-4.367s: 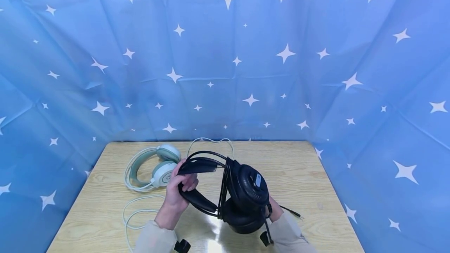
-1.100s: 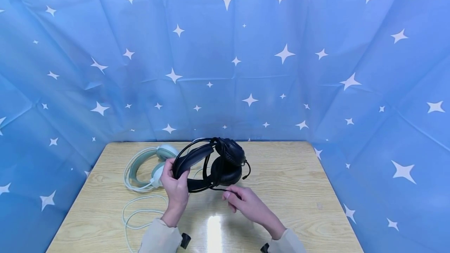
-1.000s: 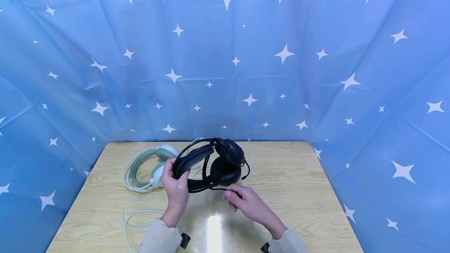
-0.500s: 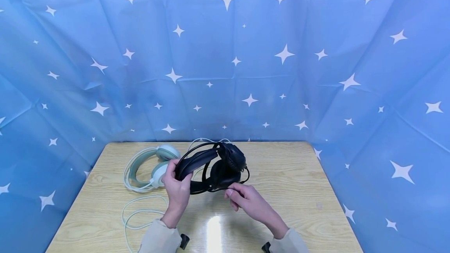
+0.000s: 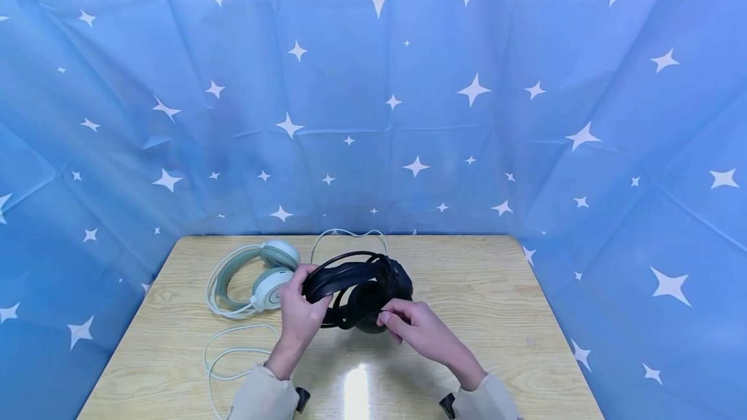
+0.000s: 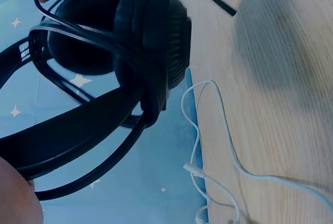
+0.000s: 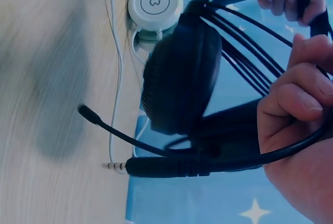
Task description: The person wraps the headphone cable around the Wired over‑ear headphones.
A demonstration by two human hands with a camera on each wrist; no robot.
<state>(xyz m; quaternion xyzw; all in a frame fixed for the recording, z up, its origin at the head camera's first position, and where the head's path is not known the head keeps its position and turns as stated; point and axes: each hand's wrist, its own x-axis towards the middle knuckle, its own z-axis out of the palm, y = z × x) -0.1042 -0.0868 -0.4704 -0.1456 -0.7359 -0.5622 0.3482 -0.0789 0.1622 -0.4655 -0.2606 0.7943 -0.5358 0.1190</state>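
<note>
My left hand (image 5: 300, 316) grips the padded headband of a black headset (image 5: 341, 279), held up above the table. Its two ear cups (image 6: 156, 31) point to the right in the head view. Strands of its black cable (image 7: 255, 52) are wrapped around the frame beside the cups. With thumb and fingers, my right hand (image 5: 423, 332) pinches the loose part of that cable just in front of the cups. In the right wrist view the audio plug (image 7: 156, 167) hangs free past this hand, near the thin microphone boom (image 7: 119, 133).
A white and green headset (image 5: 268, 290) lies at the left of the wooden table (image 5: 496, 355). Its pale cable (image 5: 218, 368) loops towards the front edge, and more cable runs along the back. A blue curtain with stars (image 5: 373, 83) hangs around the table.
My right hand has left the ear cups, where it was 4.4 seconds ago, and now pinches the cable. In the last half second the black headset has tilted and come slightly nearer.
</note>
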